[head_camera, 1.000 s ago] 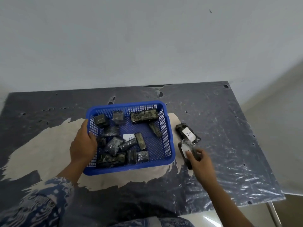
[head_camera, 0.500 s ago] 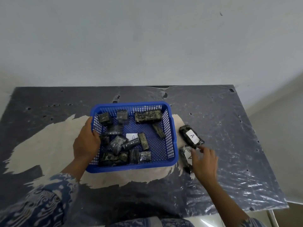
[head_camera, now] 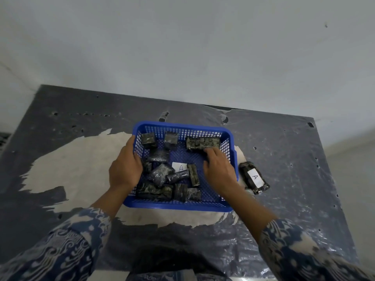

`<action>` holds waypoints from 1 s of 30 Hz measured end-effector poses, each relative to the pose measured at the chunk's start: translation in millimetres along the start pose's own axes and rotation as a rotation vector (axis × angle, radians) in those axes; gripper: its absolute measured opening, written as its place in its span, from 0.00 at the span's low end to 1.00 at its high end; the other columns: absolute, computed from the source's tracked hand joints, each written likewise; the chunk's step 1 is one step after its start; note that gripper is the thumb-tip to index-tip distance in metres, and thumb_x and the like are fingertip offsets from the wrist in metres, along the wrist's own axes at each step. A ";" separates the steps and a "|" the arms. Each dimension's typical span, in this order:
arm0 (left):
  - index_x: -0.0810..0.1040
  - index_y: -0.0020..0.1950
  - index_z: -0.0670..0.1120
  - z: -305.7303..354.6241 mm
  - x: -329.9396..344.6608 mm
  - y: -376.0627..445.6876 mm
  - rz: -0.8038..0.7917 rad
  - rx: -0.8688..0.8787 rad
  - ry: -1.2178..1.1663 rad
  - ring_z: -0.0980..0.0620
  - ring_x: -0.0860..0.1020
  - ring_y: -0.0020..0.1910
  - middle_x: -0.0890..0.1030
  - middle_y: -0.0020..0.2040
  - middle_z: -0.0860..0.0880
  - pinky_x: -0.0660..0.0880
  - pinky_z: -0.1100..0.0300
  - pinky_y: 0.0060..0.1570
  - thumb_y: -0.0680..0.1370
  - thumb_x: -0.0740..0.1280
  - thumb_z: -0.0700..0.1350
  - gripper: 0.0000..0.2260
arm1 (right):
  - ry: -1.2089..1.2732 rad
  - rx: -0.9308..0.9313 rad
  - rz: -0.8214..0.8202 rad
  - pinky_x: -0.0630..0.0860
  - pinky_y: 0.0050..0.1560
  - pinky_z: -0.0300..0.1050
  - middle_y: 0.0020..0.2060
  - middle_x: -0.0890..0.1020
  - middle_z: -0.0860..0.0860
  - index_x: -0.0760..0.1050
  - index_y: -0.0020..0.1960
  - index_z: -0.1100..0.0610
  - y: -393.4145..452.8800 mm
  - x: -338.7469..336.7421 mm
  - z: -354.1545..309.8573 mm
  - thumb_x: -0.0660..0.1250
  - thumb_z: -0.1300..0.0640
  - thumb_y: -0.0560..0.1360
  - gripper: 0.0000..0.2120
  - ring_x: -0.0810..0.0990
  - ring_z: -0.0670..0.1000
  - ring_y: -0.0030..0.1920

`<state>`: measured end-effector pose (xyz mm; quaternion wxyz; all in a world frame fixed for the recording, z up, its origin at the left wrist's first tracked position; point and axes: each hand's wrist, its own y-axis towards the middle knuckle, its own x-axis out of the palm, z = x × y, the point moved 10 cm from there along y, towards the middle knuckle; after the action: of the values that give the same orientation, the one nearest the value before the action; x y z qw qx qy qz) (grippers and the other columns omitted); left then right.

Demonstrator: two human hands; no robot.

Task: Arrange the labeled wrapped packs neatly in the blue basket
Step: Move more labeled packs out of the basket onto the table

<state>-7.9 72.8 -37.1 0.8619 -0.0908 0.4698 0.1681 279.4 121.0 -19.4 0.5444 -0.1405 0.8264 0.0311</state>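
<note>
The blue basket [head_camera: 178, 208] sits mid-table and holds several dark wrapped packs lying at mixed angles. A white label marked A [head_camera: 179, 166] shows among them. My left hand [head_camera: 125, 167] grips the basket's left wall. My right hand [head_camera: 218, 169] is inside the basket at its right side, palm down. Its fingertips touch the front edge of a long pack [head_camera: 199, 142] at the back. The palm hides whatever lies under it. One pack labeled A [head_camera: 253, 178] lies on the table just right of the basket.
The table [head_camera: 294, 159] is dark, with a crinkled plastic sheet and a pale worn patch around the basket. A grey wall rises right behind it. The table's right edge drops to the floor [head_camera: 353, 169].
My right hand left the packs on the table and moved left into the basket. The pack it touched is out of sight. My left hand stayed on the basket wall.
</note>
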 end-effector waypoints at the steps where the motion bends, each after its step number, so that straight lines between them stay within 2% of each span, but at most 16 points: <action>1: 0.59 0.80 0.52 -0.1 0.4 0.0 0.000 -0.005 0.002 0.38 0.81 0.53 0.75 0.70 0.46 0.79 0.46 0.45 0.83 0.59 0.46 0.25 | -0.076 -0.019 -0.004 0.74 0.60 0.53 0.65 0.75 0.56 0.71 0.69 0.59 8.2 2.4 -1.0 0.63 0.61 0.79 0.18 0.73 0.58 0.63; 3: 0.59 0.81 0.52 -0.3 0.4 -0.4 -0.006 -0.010 0.011 0.38 0.81 0.50 0.75 0.70 0.46 0.79 0.47 0.42 0.83 0.59 0.46 0.25 | -0.218 -0.043 -0.019 0.71 0.65 0.53 0.68 0.73 0.57 0.69 0.71 0.60 25.1 5.0 -1.4 0.63 0.63 0.77 0.22 0.70 0.59 0.68; 5: 0.58 0.81 0.52 -2.8 0.2 -0.2 -0.016 -0.032 0.016 0.39 0.81 0.49 0.75 0.70 0.46 0.79 0.48 0.41 0.83 0.59 0.46 0.25 | -0.316 -0.040 -0.059 0.71 0.66 0.55 0.70 0.71 0.56 0.66 0.73 0.58 37.5 9.8 0.7 0.63 0.63 0.77 0.25 0.69 0.59 0.69; 10: 0.58 0.81 0.52 -6.1 1.4 2.2 -0.017 -0.025 -0.003 0.40 0.81 0.44 0.75 0.70 0.47 0.78 0.50 0.36 0.83 0.59 0.45 0.25 | -0.430 0.004 -0.082 0.75 0.58 0.55 0.66 0.71 0.57 0.63 0.75 0.54 50.7 16.4 4.4 0.66 0.61 0.76 0.29 0.71 0.60 0.63; 15: 0.58 0.81 0.52 -8.5 2.2 0.1 -0.036 -0.022 -0.026 0.40 0.80 0.41 0.76 0.69 0.46 0.71 0.54 0.32 0.83 0.59 0.44 0.26 | -0.262 0.134 -0.117 0.76 0.56 0.59 0.68 0.67 0.58 0.64 0.74 0.51 48.2 20.0 16.0 0.66 0.62 0.76 0.29 0.70 0.63 0.64; 18: 0.59 0.81 0.51 -6.7 2.6 0.7 -0.035 -0.008 -0.038 0.40 0.81 0.41 0.77 0.68 0.45 0.69 0.56 0.32 0.83 0.60 0.44 0.26 | -0.199 0.156 -0.102 0.77 0.54 0.60 0.67 0.67 0.57 0.65 0.73 0.50 43.4 17.3 20.1 0.68 0.60 0.76 0.28 0.72 0.63 0.62; 24: 0.59 0.80 0.51 -7.3 3.0 3.1 -0.029 -0.027 -0.047 0.41 0.82 0.48 0.76 0.68 0.46 0.71 0.55 0.37 0.83 0.59 0.44 0.25 | -0.243 0.152 -0.116 0.78 0.46 0.57 0.60 0.69 0.57 0.65 0.68 0.51 44.6 15.8 18.8 0.74 0.52 0.73 0.28 0.77 0.62 0.54; 27: 0.59 0.80 0.51 -10.0 4.5 1.2 -0.046 -0.048 -0.056 0.41 0.81 0.47 0.76 0.68 0.47 0.71 0.55 0.36 0.83 0.59 0.44 0.25 | -0.234 0.199 -0.141 0.78 0.44 0.56 0.60 0.68 0.57 0.64 0.66 0.51 34.8 21.9 19.6 0.76 0.50 0.71 0.30 0.77 0.64 0.51; 30: 0.58 0.81 0.51 -9.1 3.1 1.1 -0.044 -0.033 -0.064 0.41 0.81 0.46 0.76 0.68 0.46 0.71 0.54 0.35 0.83 0.59 0.44 0.25 | -0.214 0.236 -0.134 0.79 0.45 0.59 0.58 0.67 0.57 0.63 0.62 0.53 21.6 23.7 18.5 0.76 0.50 0.71 0.27 0.77 0.64 0.50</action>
<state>-13.8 71.6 -44.6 0.8782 -0.1099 0.4372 0.1596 281.4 140.7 -50.7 0.6429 -0.1261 0.7504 -0.0878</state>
